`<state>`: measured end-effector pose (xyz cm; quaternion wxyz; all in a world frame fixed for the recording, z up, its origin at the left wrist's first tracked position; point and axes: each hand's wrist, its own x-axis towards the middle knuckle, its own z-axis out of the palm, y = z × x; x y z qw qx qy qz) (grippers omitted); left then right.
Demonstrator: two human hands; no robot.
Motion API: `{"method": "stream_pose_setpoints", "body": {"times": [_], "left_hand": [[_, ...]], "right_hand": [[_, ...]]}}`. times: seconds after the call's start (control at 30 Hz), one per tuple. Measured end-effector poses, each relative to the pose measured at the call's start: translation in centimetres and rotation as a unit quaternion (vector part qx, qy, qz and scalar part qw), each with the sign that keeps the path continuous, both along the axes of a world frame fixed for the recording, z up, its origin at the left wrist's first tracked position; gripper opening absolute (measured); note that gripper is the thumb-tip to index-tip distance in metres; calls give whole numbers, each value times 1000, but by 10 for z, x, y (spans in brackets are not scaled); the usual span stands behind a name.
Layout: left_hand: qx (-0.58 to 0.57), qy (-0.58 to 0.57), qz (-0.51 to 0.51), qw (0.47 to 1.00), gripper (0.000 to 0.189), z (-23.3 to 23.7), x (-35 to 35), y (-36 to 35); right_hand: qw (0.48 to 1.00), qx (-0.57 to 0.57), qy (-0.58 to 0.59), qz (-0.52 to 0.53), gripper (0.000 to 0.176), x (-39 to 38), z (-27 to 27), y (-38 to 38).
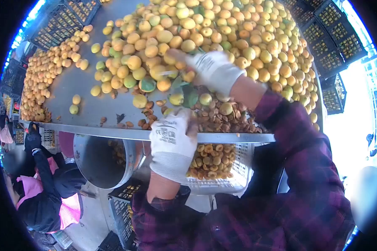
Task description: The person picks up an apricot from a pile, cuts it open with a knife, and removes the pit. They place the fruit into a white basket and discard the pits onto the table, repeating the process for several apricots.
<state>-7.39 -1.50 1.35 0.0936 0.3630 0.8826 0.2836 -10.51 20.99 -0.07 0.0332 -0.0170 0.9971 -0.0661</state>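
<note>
Yellow-orange apricots (255, 37) are heaped on a metal table (88, 83). My left hand (174, 136), in a white glove, is at the table's front edge beside brown pits (222, 117); its fingers curl in, and what they hold, if anything, is hidden. My right hand (215, 71), also gloved, is over the near side of the heap, its bare fingertips blurred by motion among the fruit. Green leaves (190, 95) lie between my hands. Below the edge, a white basket (243, 167) holds halved apricots (211, 161).
A large metal bucket (100, 161) stands below the edge, left of my left hand. Another person (50, 188) in dark and pink clothing is at the lower left. Black crates (339, 31) of fruit stand at the back right; another crate (65, 23) is at the upper left.
</note>
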Motion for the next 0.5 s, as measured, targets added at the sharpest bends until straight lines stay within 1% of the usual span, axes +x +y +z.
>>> {"method": "stream_pose_setpoints", "body": {"times": [0.03, 0.07, 0.1, 0.13, 0.17, 0.23, 0.27, 0.33, 0.37, 0.43, 0.47, 0.5], "left_hand": [[7, 3, 8, 1000, 25, -3, -1, -1], [7, -3, 8, 1000, 25, -3, -1, -2], [14, -5, 12, 1000, 25, -3, -2, -2], [21, -6, 14, 1000, 25, -2, -3, -2], [22, -8, 9, 1000, 25, -3, -3, -2], [21, -15, 16, 1000, 26, -6, -3, -1], [38, -7, 14, 999, 27, -8, -2, -2], [28, -14, 9, 999, 27, -7, 1, -2], [21, -16, 12, 1000, 27, -6, 0, 0], [18, -6, 8, 1000, 26, -8, 1, 2], [13, 5, 1, 1000, 26, -9, 1, 3], [12, 7, -1, 1000, 26, -8, 2, 5]], "right_hand": [[998, 9, -34, -52, 92, -1, 9, 11], [996, 30, -24, -82, 88, 9, 18, 21], [988, 94, -71, -101, 82, 13, 28, 33], [991, 112, -4, -80, 76, 30, 11, 63], [986, 118, -50, -105, 71, 32, 2, 82], [958, 183, -160, -151, 72, 43, 21, 73], [957, 181, -164, -153, 72, 52, 20, 76], [964, 147, -127, -184, 55, 71, 25, 83], [963, 150, -125, -184, 55, 74, 30, 84], [958, 201, -100, -180, 53, 81, 48, 75], [957, 201, -99, -183, 53, 81, 47, 76], [984, 132, -24, -116, 49, 78, 46, 75]]}}
